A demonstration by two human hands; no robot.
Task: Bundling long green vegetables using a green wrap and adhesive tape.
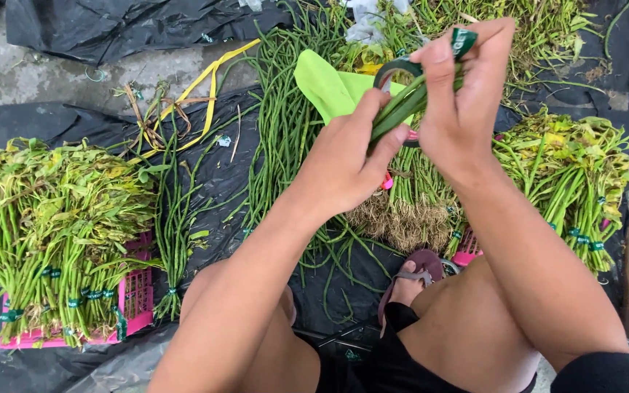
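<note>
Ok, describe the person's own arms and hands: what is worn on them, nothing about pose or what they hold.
Both arms are bare from the upper arm to the fingertips. The left hand and the right hand wear no gloves, and no rings, watch or bracelet show. The fingernails are short and unpainted. A black sleeve edge shows only at the right upper arm; no sleeve shows on the left arm.
</note>
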